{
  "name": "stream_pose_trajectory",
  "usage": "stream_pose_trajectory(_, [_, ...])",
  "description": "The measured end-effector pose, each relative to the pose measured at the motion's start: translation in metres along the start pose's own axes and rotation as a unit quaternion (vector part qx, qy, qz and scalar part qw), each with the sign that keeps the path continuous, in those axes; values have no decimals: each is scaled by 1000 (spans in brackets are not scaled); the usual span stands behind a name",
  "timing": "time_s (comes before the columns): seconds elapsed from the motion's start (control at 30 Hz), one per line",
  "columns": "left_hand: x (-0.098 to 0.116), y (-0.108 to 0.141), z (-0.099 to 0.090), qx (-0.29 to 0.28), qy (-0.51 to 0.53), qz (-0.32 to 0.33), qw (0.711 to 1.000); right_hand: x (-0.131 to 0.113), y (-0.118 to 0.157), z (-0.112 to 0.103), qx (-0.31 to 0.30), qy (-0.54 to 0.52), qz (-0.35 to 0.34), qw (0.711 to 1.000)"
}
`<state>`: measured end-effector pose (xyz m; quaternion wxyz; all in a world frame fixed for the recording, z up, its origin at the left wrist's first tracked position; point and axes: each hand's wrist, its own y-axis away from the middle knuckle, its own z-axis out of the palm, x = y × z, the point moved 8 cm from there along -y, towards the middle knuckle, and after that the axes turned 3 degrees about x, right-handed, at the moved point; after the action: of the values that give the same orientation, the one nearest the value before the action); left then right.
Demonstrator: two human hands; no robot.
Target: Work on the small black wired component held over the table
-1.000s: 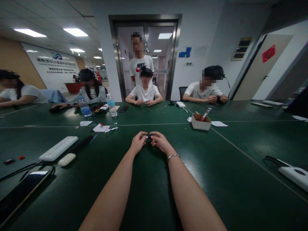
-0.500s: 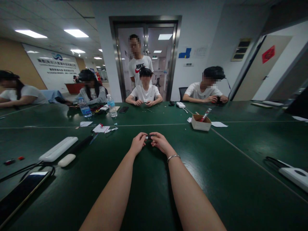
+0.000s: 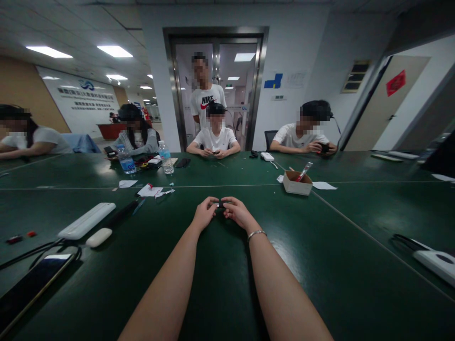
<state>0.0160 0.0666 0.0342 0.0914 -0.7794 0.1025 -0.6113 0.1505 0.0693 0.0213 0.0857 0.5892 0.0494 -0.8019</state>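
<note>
- Pinching a small dark object (image 3: 221, 205) with a shiny end between them, the left hand (image 3: 205, 213) and right hand (image 3: 237, 211) met over the green table (image 3: 223, 279); the object lay between the two sets of fingertips, held rather than set down.
- The left fingers were bent round the shiny end; the right fingers were closed on the dark end; neither hand was released, nor clenched into a fist; how hard they pressed could not be told.
- Any fresh change at the join was too small to make out; both hands' hold on the object suggested fine, two-handed handling, though whether its ends were one piece or two stayed unclear.
- A silver bracelet (image 3: 256, 233) circled the right wrist; paper scraps (image 3: 150, 190) lay beyond the left hand; an open box (image 3: 297, 189) stood farther off on the right, with a red-and-clear item (image 3: 304, 171) leaning out of it.
- Left of the forearms lay a white device (image 3: 87, 220), a white rounded case (image 3: 99, 237) and a phone (image 3: 31, 284); two bottles (image 3: 166, 159) stood towards the far side; a seated person (image 3: 216, 138) faced the camera across the table, and a standing person (image 3: 209, 97) was behind.
</note>
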Motion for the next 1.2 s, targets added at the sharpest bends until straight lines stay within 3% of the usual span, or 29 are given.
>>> stream_pose_trajectory(1.2, [-3,0,-3,1,-37,-9,999,1,0,0,4,-5,4,1000])
